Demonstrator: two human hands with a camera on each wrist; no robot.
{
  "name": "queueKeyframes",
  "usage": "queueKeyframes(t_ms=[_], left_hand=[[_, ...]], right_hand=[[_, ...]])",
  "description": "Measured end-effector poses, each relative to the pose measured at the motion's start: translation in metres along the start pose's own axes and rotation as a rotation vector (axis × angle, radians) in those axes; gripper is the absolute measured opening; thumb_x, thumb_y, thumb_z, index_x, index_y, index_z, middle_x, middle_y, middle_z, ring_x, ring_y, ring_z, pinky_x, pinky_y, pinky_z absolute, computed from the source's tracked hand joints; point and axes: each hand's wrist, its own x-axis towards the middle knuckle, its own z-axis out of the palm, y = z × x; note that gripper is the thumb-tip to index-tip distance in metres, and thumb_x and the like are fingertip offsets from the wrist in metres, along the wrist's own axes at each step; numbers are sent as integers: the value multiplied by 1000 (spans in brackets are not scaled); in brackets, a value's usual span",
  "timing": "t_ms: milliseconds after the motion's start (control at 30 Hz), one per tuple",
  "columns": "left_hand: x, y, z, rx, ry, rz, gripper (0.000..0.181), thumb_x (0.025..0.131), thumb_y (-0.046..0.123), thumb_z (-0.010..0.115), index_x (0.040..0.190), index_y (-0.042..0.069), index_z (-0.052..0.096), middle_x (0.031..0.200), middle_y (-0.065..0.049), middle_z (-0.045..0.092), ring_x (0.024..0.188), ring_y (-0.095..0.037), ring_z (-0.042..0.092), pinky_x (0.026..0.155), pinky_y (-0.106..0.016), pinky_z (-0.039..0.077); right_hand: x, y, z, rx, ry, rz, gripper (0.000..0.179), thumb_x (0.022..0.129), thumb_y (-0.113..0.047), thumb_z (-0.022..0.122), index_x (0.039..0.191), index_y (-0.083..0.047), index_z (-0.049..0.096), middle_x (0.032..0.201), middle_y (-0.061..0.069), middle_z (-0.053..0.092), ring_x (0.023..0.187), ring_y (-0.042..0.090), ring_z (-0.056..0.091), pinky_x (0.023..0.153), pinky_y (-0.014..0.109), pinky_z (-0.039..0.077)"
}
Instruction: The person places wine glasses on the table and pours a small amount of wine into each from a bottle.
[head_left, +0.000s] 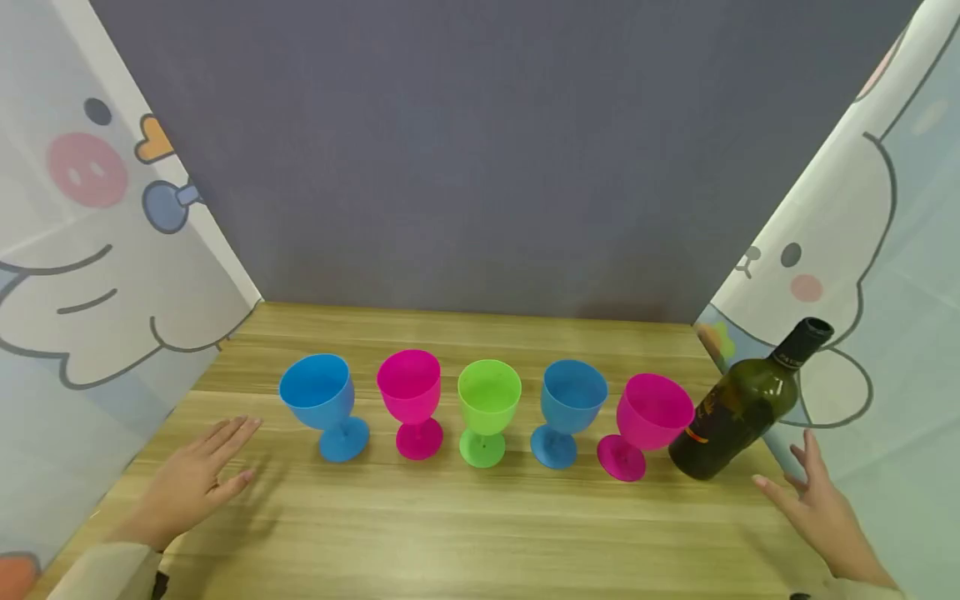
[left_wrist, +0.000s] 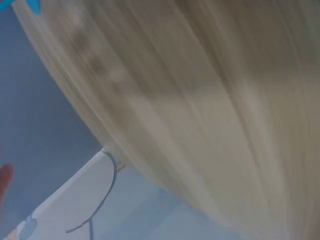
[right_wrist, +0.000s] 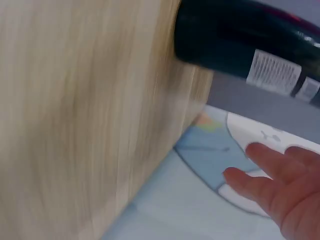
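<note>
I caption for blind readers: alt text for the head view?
Five cups in a row on a wooden table: left to right blue, pink, green, blue, pink, then a bottle. The left hand and right hand, empty, flank them.

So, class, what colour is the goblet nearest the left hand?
Blue; that goblet shows best in the head view.

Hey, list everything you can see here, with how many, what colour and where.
Blue goblets: 2, blue, first and fourth from left in the row
Pink goblets: 2, bright pink, second and fifth
Green goblet: 1, lime green, middle
Bottle: 1, dark green, right of the row
Table: 1, light wood-grain, underneath
Back panel: 1, dark grey, behind
Cartoon-print sheets: 2, pale blue and white, either side
Sleeves: 2, cream, bottom corners
Left hand: 1, bare, left of goblets
Right hand: 1, bare, right of bottle
</note>
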Motion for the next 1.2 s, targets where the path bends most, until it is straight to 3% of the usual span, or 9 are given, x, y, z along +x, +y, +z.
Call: queueKeyframes(t_ms=[67,200,300,367,433,533,700,967,1200], left_hand=[[0,6,3,-33,67,-11,71,89,30,66,151,19,33,150,-8,34,109,-49,51,90,-57,39],[-2,20,12,-146,213,-57,63,87,15,66,145,11,43,149,12,27,127,-26,45,105,-32,34],[-5,30,20,-260,320,-83,54,88,7,62,140,3,47,146,19,31,130,2,32,104,-7,17],[-6,36,24,-317,402,-73,47,91,8,58,137,-2,50,144,19,36,130,7,30,104,-8,20],[-2,40,29,-351,482,-40,42,96,16,55,131,-7,53,143,15,42,129,4,36,105,-10,24],[11,47,34,-357,569,51,50,99,32,51,123,-12,57,139,7,48,128,-1,42,105,-14,29],[40,65,39,-374,618,214,56,100,38,48,116,-14,60,135,-5,54,124,-6,48,103,-18,34],[71,99,29,-482,789,349,46,100,28,51,108,-16,63,119,-13,65,114,-8,57,96,-19,42],[87,124,56,-693,761,391,42,102,22,47,114,-17,60,124,-7,62,111,-8,59,90,-17,46]], right_hand=[[2,-4,5,63,64,20,97,94,-18,62,148,1,-17,133,51,22,105,61,40,65,23,54],[4,-9,17,163,180,65,94,93,-13,63,152,-5,-11,138,47,24,118,37,43,67,-3,33],[3,-12,24,218,239,84,93,93,-11,62,153,-10,-9,143,42,21,127,22,40,74,-3,31],[3,-16,29,241,264,100,93,94,-12,62,153,-12,-9,146,39,20,129,13,37,79,-3,28],[5,-19,34,266,277,108,92,94,-12,61,153,-11,-9,148,37,19,134,33,32,83,-2,24],[9,-29,39,264,312,127,90,93,-14,62,153,-8,-4,148,35,21,133,43,31,97,7,23],[20,-45,43,287,436,85,90,86,-12,68,153,-5,9,144,34,28,125,52,34,109,44,26],[28,-59,47,348,549,80,90,81,-8,71,152,-11,16,139,29,35,119,43,36,104,28,29],[35,-56,52,369,591,80,88,81,-10,72,151,-17,21,139,25,37,119,36,38,96,26,32]])
